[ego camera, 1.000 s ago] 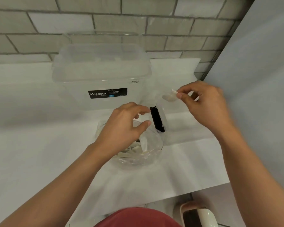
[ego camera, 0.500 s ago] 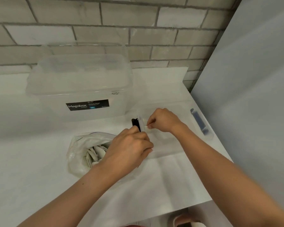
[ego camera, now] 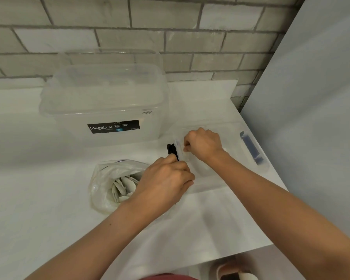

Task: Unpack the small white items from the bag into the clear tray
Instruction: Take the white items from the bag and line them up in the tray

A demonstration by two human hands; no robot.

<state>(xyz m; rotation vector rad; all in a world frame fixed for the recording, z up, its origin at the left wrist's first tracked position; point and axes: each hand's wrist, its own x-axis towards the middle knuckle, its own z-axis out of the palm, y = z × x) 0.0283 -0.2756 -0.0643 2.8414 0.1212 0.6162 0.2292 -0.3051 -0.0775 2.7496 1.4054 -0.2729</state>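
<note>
Table (ego camera: 38,188) against grey brick wall (ego camera: 190,43)

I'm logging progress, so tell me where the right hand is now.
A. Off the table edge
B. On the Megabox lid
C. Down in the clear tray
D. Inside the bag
C: the right hand sits with curled fingers inside the clear tray, well away from the bag, which lies to the tray's left.

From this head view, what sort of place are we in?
Probably a makeshift workbench in a utility or lab room: bare brick wall, a white-covered table, and a clear Megabox storage box.
</note>
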